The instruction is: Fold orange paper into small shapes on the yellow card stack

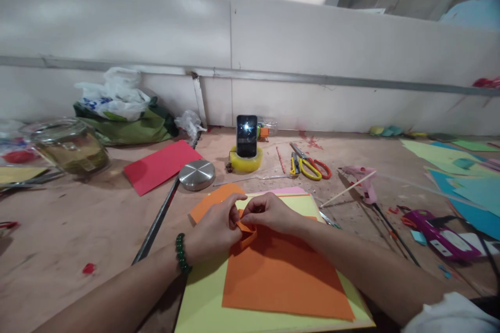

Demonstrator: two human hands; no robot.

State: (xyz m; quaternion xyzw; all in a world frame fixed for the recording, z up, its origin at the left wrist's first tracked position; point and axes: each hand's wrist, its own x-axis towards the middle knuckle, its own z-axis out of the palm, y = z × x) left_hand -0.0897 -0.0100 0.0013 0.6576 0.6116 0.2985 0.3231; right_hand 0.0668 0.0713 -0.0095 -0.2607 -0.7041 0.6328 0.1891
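Note:
Both hands meet over a stack of paper, pinching a small folded orange paper strip (247,240) between them. My left hand (219,223), with a green bead bracelet (182,254) at the wrist, is closed on the strip's left side. From the right, my right hand (271,212) grips the same strip near its top, thumb and forefinger pressed together. Below lies a large orange sheet (287,281) on yellow sheets (203,302). Another orange piece (213,205) shows behind my left hand. The fingers partly hide the strip.
A phone (247,135) stands in a yellow tape roll (246,160). Scissors (310,164), a pink glue gun (363,179) and a purple device (441,234) lie to the right. At left are a metal lid (197,175), a red sheet (162,166) and a glass jar (68,148).

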